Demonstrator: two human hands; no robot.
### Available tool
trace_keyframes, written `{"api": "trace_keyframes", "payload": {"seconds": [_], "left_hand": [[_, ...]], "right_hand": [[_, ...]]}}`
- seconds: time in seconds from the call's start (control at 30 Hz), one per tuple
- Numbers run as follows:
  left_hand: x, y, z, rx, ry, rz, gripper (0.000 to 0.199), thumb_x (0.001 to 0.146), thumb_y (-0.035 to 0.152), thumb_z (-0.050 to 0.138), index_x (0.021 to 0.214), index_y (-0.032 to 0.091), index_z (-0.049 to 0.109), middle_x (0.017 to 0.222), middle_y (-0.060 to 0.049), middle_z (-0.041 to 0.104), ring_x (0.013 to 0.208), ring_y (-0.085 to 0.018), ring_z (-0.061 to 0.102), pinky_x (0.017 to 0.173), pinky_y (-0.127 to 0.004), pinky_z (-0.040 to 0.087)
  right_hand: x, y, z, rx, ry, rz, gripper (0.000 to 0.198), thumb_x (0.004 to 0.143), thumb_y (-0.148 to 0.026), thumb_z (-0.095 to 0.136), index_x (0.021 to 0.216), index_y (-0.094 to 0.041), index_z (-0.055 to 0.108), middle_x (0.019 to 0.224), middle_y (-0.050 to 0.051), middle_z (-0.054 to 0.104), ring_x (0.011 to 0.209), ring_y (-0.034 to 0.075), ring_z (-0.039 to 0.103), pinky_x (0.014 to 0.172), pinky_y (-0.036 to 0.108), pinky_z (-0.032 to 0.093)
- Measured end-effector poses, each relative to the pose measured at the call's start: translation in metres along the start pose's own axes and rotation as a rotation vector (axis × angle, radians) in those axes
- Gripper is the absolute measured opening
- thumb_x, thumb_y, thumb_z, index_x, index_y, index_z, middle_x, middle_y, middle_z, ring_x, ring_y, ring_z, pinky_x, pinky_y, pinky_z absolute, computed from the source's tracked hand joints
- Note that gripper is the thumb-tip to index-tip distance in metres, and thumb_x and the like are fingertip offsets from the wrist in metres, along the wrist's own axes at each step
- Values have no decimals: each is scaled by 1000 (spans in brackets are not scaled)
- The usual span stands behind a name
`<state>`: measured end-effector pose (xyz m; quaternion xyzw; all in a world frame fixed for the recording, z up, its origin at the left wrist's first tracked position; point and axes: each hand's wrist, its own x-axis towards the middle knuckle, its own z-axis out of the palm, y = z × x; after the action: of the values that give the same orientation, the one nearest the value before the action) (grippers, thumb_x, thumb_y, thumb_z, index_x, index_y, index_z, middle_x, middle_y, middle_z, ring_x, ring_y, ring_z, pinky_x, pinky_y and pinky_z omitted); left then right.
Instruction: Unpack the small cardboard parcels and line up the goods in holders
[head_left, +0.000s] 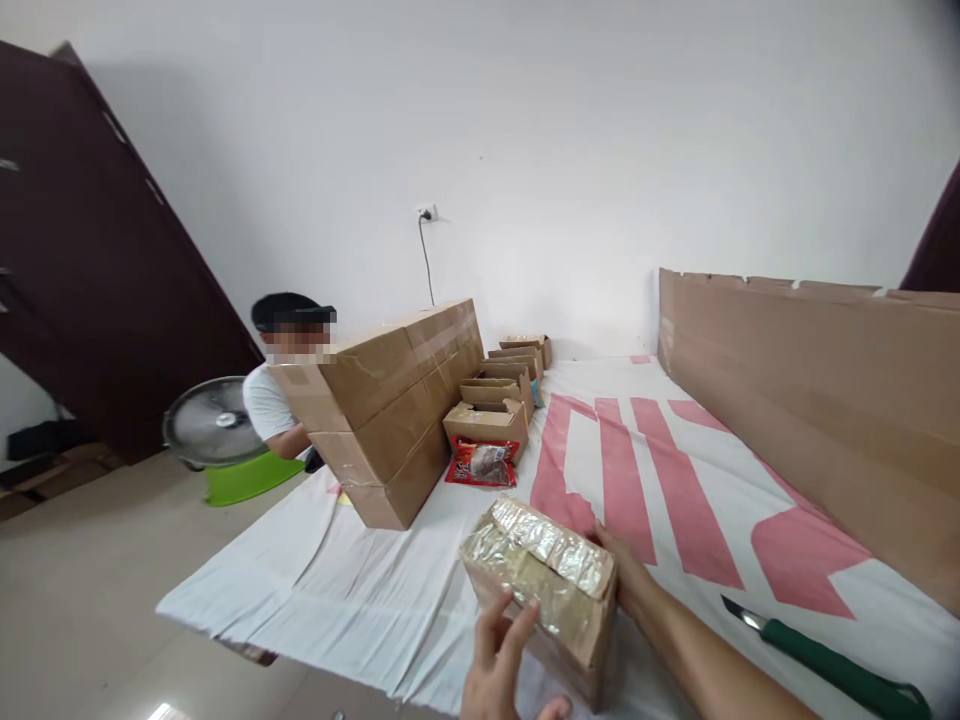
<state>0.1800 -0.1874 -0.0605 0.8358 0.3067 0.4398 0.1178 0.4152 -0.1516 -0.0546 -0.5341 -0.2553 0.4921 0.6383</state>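
A small cardboard box (555,605) with clear tape across its top stands on the cloth-covered table in front of me. My left hand (501,655) is at its near left side, fingers spread, with the fingertips at the taped top edge. Along the right side lies my right hand (621,568), supporting the box; its fingers are mostly hidden behind the corner. A green-handled knife (825,660) with a dark blade rests on the cloth to the right of my right arm.
Stacked sealed cartons (397,400) form a wall at left. Beside them stand several opened small boxes (487,425) and a red food packet (484,464). A tall cardboard panel (810,390) borders the right. Behind the cartons is a person (271,400) near a fan (214,420).
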Motion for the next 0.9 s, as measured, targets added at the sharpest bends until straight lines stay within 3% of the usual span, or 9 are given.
{"api": "trace_keyframes", "payload": {"seconds": [0.2,0.27,0.37,0.43,0.53,0.63,0.73,0.83,0.9], "left_hand": [[22,1,1,-77,44,164,36,90,40,54,123,27,58,120,-13,56,104,-27,60,82,-38,54],[37,-17,-10,-39,104,35,37,87,30,59,124,27,56,131,-13,51,120,-32,53,92,-45,50],[51,-45,-15,-162,-1,-202,71,80,41,69,142,26,37,149,-17,36,137,-39,37,105,-58,38],[48,-54,-7,-366,-141,-286,83,77,50,70,145,23,30,146,-18,41,136,-39,39,108,-58,35],[31,-51,14,-614,-240,-327,78,77,60,65,139,21,38,136,-16,52,128,-36,48,106,-52,39],[15,-41,24,-692,-260,-289,80,76,68,61,137,22,40,131,-15,53,121,-34,52,102,-50,43],[15,-36,20,-580,-173,-119,88,74,70,60,145,28,28,141,-17,40,131,-38,42,104,-54,39],[27,-29,13,-442,-100,118,79,79,67,57,145,35,27,149,-16,25,139,-40,30,106,-58,35],[33,-22,14,-401,-76,170,60,87,59,52,139,34,37,146,-15,28,135,-36,37,102,-53,41]], "right_hand": [[-38,-58,-101,-359,112,-56,43,63,-63,66,67,-20,62,72,3,67,80,26,63,73,35,45],[-57,-64,-143,-530,139,-87,36,60,-56,69,61,-21,62,72,6,68,83,30,63,77,38,45],[-83,-56,-202,-1181,187,-221,27,63,-41,63,81,-22,70,95,10,72,97,33,63,83,41,46],[-96,-45,-233,-1439,216,-185,35,61,-31,62,93,-24,71,102,11,72,98,34,65,83,42,48],[-105,-30,-257,-1557,152,-197,45,65,-28,57,109,-27,68,111,9,71,103,30,66,88,39,50],[-103,-35,-257,-1527,121,-261,42,73,-33,52,111,-23,66,114,11,70,104,29,66,90,36,52],[-95,-66,-234,-1456,180,-366,47,83,-40,41,120,-18,59,123,14,66,113,27,63,92,35,52],[-94,-108,-183,-1409,205,-444,50,92,-40,30,134,-19,48,129,13,62,115,24,62,90,34,53],[-98,-131,-134,-1406,58,-464,48,95,-37,29,139,-23,42,126,10,65,106,22,66,82,31,55]]}}
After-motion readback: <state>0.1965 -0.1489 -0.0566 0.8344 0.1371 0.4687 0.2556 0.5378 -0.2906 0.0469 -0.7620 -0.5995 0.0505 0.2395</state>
